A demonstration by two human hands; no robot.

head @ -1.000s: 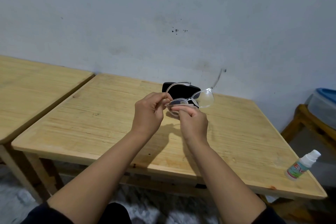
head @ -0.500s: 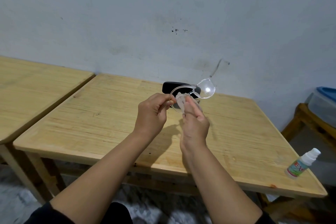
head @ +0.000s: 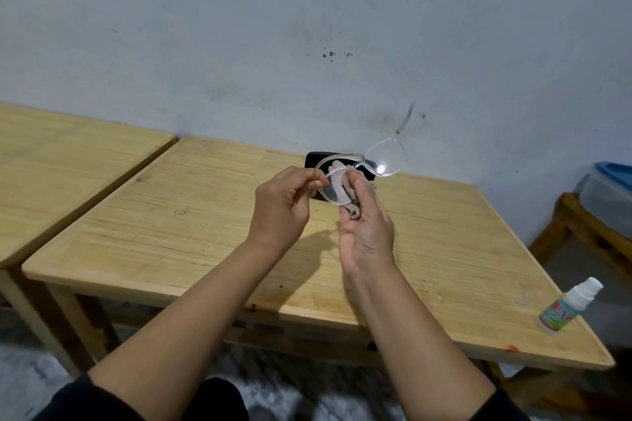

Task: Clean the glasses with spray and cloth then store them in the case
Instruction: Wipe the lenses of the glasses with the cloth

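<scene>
Now raised, glasses pinched by left hand, right hand gripping cloth.

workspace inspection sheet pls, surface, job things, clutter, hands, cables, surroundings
surface: light wooden table, bare wood with scuffs; a second wooden table stands to its left.
job's things: clear-framed glasses held up over the table; grey cloth pressed on one lens; black case on the table behind them, mostly hidden; spray bottle lying near the table's right front corner.
clutter: nothing seen.
hands: left hand pinches the frame by one lens; right hand holds the cloth against that lens.
cables: nothing seen.
surroundings: marked grey wall; clear plastic tub with blue lid on a wooden stand at right.
</scene>
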